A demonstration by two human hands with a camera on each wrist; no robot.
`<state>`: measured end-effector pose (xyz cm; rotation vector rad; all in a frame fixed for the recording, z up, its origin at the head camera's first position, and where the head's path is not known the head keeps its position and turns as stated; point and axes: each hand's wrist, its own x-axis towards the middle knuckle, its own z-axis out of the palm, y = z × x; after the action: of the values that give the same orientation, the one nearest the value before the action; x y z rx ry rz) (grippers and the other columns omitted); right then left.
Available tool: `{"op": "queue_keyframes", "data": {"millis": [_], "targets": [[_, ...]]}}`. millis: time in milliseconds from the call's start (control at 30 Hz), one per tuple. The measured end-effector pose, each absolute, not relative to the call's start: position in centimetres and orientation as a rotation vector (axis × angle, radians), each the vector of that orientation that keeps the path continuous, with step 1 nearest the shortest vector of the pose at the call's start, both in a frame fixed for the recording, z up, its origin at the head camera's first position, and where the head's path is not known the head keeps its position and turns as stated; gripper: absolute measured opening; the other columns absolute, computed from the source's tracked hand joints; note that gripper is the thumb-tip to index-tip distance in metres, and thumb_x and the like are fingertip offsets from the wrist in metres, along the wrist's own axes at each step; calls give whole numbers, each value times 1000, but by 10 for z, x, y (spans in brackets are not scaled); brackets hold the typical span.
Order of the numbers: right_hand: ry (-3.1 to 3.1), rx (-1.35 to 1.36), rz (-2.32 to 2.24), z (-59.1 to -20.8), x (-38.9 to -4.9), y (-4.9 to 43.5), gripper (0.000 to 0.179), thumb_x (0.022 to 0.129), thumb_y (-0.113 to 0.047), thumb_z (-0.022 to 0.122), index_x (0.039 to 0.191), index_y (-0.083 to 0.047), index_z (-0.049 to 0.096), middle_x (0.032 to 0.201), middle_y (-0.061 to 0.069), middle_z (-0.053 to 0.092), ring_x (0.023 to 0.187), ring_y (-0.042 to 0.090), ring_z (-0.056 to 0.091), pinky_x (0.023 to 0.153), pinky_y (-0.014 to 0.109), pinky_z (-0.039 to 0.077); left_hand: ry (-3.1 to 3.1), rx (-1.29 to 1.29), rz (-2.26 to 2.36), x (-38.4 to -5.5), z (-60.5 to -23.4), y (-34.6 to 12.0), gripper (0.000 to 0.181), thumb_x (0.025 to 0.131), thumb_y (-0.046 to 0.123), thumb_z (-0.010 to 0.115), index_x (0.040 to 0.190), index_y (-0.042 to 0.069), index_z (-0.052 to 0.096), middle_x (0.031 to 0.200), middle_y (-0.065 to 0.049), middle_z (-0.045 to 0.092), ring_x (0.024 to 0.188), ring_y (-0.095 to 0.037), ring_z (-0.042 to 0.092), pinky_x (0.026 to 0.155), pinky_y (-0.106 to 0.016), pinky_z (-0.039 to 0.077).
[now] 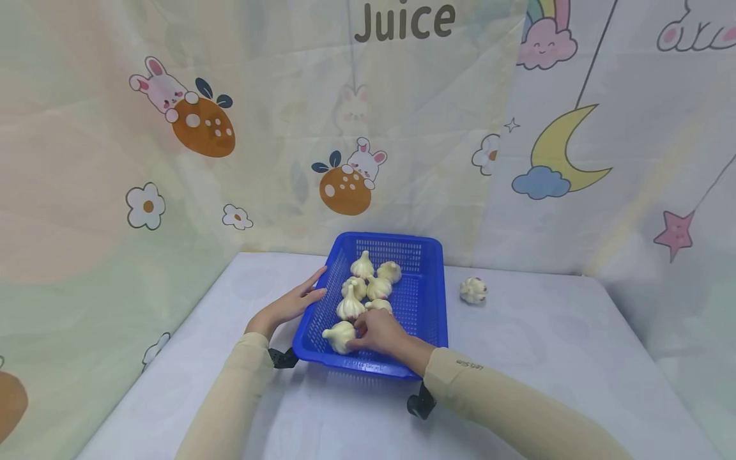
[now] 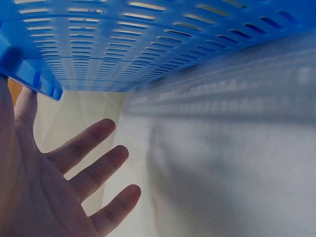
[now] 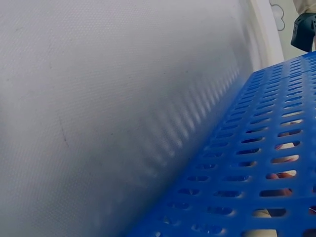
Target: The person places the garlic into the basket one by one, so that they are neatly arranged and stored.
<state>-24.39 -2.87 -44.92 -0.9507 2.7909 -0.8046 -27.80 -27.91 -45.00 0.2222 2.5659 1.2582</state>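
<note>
A blue slotted plastic basket (image 1: 422, 306) holds several garlic bulbs (image 1: 363, 265), most of them along its left side. My right hand (image 1: 382, 332) reaches over the front rim into the basket. Its thumb and fingers pinch a garlic bulb (image 1: 339, 337) in the front left corner. In the right wrist view the outer basket wall (image 3: 247, 153) hides most of that hand. Against the left rim rests my left hand (image 1: 290, 305), its fingers straight. The left wrist view shows this left hand (image 2: 54, 173) with fingers spread beside the basket wall (image 2: 113, 44).
One loose garlic bulb (image 1: 474, 291) lies on the white table (image 1: 517, 358) to the right of the basket. A printed cloth (image 1: 276, 128) hangs behind the table and along its sides. Black devices (image 1: 421, 402) are strapped at both wrists.
</note>
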Motion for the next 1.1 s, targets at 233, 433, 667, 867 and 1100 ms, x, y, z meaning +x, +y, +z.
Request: {"op": "queue_keyframes", "data": {"millis": [233, 433, 667, 867, 1100], "targets": [[2811, -984, -764, -444, -243, -26, 37, 75, -41, 77, 94, -9, 76, 78, -4, 70, 66, 5, 56, 62, 20, 48, 2555, 194, 1262, -279, -450, -282, 61, 95, 57, 42, 146, 54, 9, 156, -11, 26, 142, -39, 27, 110, -68, 14], [2764, -961, -859, -426, -236, -18, 32, 81, -41, 72, 96, -12, 76, 84, -4, 73, 72, 6, 63, 65, 21, 51, 2533, 218, 1285, -275, -448, -280, 62, 96, 53, 43, 148, 50, 9, 156, -13, 26, 141, -40, 27, 110, -68, 14], [2739, -699, -1120, -381, -235, 17, 35, 88, -45, 63, 106, -17, 72, 95, -2, 72, 81, 10, 67, 65, 24, 54, 2541, 245, 1288, -282, -452, -279, 62, 95, 55, 42, 148, 50, 9, 156, -13, 26, 141, -40, 29, 111, -67, 15], [2591, -413, -1517, -368, -257, 68, 55, 92, -50, 55, 124, -6, 60, 112, 16, 68, 92, 23, 71, 77, 35, 58, 2557, 227, 1264, -282, -450, -279, 63, 96, 53, 43, 148, 49, 8, 158, -11, 22, 142, -40, 26, 110, -68, 16], [2503, 57, -1717, -386, -291, 125, 75, 90, -64, 43, 138, -6, 45, 131, 18, 57, 112, 26, 64, 85, 30, 55, 2573, 197, 1255, -278, -451, -280, 62, 95, 56, 42, 147, 52, 8, 159, -10, 20, 143, -40, 23, 109, -70, 14]]}}
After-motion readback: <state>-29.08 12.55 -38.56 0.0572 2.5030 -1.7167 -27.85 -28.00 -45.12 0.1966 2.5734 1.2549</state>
